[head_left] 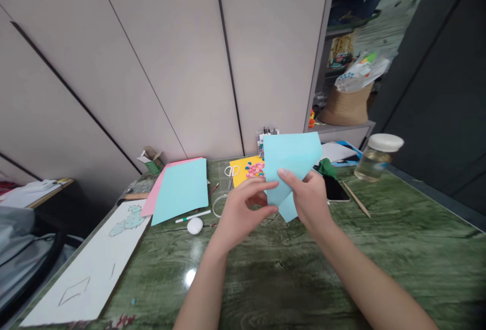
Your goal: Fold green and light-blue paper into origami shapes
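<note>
A light blue sheet of paper (pixel 290 150), folded over at its lower part, is held up above the table. My right hand (pixel 313 201) grips it from the right, thumb pressed on its front and the other fingers behind. At the paper's lower left edge is my left hand (pixel 243 211), its thumb and forefinger apart with the fingertips at the paper. Behind the hands lies a yellow sheet (pixel 239 163) with several small pink and blue pieces (pixel 255 169) on it. White-handled scissors (pixel 232 170) rest on its left edge.
Blue and pink sheets (pixel 182 188) lie left, beyond a white board (pixel 87 264) with a cactus drawing. A marker (pixel 193 216) and a white rounded object (pixel 195 225) are nearby. At right are a phone (pixel 337 190), a wooden stick (pixel 357 199) and a lidded jar (pixel 375 160).
</note>
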`<act>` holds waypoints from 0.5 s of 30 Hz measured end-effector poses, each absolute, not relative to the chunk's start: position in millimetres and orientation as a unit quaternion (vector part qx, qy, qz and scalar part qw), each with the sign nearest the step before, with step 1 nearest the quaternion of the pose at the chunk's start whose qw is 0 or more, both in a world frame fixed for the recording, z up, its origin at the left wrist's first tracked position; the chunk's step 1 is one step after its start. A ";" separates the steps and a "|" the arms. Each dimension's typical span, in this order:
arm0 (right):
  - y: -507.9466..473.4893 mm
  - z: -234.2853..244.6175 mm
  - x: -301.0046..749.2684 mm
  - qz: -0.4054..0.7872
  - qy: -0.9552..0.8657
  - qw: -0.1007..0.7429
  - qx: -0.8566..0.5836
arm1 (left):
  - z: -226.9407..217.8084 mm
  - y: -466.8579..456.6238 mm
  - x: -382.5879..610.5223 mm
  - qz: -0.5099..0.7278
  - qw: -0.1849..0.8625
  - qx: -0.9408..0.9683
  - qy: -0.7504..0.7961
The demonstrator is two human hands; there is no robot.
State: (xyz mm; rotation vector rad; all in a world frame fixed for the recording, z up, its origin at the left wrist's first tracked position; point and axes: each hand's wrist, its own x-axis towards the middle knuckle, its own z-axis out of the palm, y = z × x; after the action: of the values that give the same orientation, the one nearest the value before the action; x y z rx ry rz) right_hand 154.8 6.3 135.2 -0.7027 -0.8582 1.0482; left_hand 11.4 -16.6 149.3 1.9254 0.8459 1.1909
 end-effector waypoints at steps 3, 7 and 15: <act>5.3 136.2 155.1 0.480 -0.392 0.718 -0.317 | 148.2 -15.9 9.7 0.465 0.358 0.746 0.314; 4.1 136.7 155.5 0.489 -0.397 0.713 -0.309 | 145.8 -15.0 8.9 0.471 0.346 0.756 0.296; 3.9 136.6 155.9 0.488 -0.392 0.715 -0.310 | 143.5 -14.8 10.1 0.467 0.320 0.770 0.293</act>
State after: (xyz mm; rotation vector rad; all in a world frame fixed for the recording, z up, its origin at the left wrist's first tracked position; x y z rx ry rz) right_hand 155.9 3.9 136.6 -0.6863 -0.8683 1.0814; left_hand 10.1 -14.8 143.5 2.0254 0.7708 1.2280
